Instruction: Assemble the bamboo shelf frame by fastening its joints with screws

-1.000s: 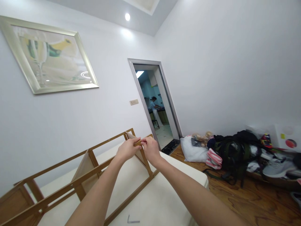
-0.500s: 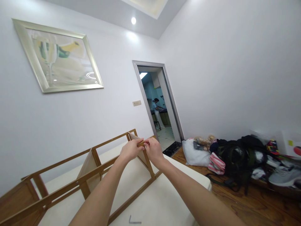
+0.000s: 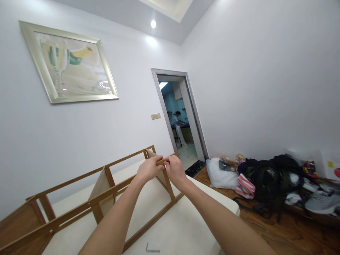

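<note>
A brown wooden shelf frame [image 3: 70,215] with pale cross panels [image 3: 99,184] lies on its side over a white padded surface [image 3: 196,219]. My left hand [image 3: 149,169] is closed around the upper rail near its far right corner. Right beside it, my right hand [image 3: 175,171] is pinched against the end of that corner; anything between its fingertips is too small or hidden to make out. An L-shaped hex key [image 3: 153,251] rests on the white surface at the bottom, apart from both hands.
On the wooden floor at right are a white bag [image 3: 220,175], a striped pink cloth [image 3: 244,186], a dark backpack [image 3: 268,177] and a grey shoe [image 3: 322,202]. Beyond the doorway [image 3: 183,120], a person [image 3: 178,125] stands at a counter.
The view has shifted very slightly. Both hands stay at the same corner of the frame, with only a small motion of the right fingers.
</note>
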### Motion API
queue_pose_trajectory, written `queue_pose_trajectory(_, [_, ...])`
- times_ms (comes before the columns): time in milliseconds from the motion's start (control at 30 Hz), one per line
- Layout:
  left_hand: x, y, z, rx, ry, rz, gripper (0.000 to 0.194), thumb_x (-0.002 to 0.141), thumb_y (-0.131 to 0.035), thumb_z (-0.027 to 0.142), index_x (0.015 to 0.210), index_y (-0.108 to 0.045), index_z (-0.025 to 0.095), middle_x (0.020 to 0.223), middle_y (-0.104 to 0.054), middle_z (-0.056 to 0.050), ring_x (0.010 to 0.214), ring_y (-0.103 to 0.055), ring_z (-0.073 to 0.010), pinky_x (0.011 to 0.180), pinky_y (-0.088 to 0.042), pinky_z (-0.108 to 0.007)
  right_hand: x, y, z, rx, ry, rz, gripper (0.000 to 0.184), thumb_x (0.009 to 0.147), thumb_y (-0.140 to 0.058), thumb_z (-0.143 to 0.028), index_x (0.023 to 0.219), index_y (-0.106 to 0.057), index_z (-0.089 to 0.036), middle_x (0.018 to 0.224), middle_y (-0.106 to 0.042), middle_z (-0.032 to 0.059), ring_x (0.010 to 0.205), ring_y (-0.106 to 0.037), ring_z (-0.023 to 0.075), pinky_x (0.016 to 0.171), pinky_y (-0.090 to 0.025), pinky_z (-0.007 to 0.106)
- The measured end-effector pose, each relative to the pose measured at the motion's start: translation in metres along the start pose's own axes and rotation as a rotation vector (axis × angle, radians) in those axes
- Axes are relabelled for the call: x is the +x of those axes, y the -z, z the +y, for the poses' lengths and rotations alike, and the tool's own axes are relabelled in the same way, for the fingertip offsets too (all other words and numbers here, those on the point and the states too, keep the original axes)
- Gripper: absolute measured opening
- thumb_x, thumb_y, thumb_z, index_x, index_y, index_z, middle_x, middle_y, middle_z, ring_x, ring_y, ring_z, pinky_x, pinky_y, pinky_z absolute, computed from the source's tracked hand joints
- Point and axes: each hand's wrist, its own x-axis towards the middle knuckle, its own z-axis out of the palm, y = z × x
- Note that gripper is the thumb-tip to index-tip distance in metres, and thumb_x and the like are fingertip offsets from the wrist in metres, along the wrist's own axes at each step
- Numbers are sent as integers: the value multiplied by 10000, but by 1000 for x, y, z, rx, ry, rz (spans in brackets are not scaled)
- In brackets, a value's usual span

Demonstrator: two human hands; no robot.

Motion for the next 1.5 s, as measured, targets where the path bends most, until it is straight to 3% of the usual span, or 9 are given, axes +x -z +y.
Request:
queue_pose_trajectory(467, [-1, 1, 2, 7, -11, 10, 510, 813, -571, 351, 1322, -549, 323, 1290, -650, -21, 1170, -602, -259, 902, -459, -328, 0, -1, 0, -131, 16, -37, 121, 914, -514, -140, 848, -613, -160, 868, -641, 75, 868, -571, 206, 812, -433, 321])
queue_pose_trajectory(633, [-1, 2, 2, 8, -2, 0, 509, 820, -560, 343, 1328, -542, 328, 1288, -652, -24, 1180, -596, -257, 902, -457, -324, 3, -6, 0, -203, 33, -64, 195, 972, -450, -200, 852, -602, -171, 873, -637, 88, 888, -577, 217, 806, -420, 319])
queue_pose_trajectory(933, [-1, 3, 4, 6, 16, -6, 511, 818, -576, 369, 1326, -540, 338, 1313, -635, -17, 1175, -597, -260, 897, -461, -324, -6, 3, 11, -233, -24, -58, 368, 1022, -349, -308, 742, -567, -208, 712, -630, 54, 680, -589, 180, 635, -387, 277])
queue_pose_trajectory(1200, [0, 3, 4, 13, 13, -4, 518, 812, -575, 380, 1327, -543, 330, 1302, -642, -25, 1177, -596, -267, 917, -461, -343, -11, 6, 8, -160, 15, -20, 91, 939, -455, -225, 923, -536, -190, 897, -632, 52, 764, -588, 175, 677, -416, 275])
queue_pose_trajectory(1500, [0, 2, 3, 18, 6, -3, 496, 818, -571, 358, 1313, -549, 344, 1303, -642, -13, 1197, -586, -258, 940, -459, -337, 2, 1, 2, -203, 88, -73, 111, 903, -446, -142, 894, -548, -186, 898, -613, 67, 835, -569, 197, 747, -416, 300])
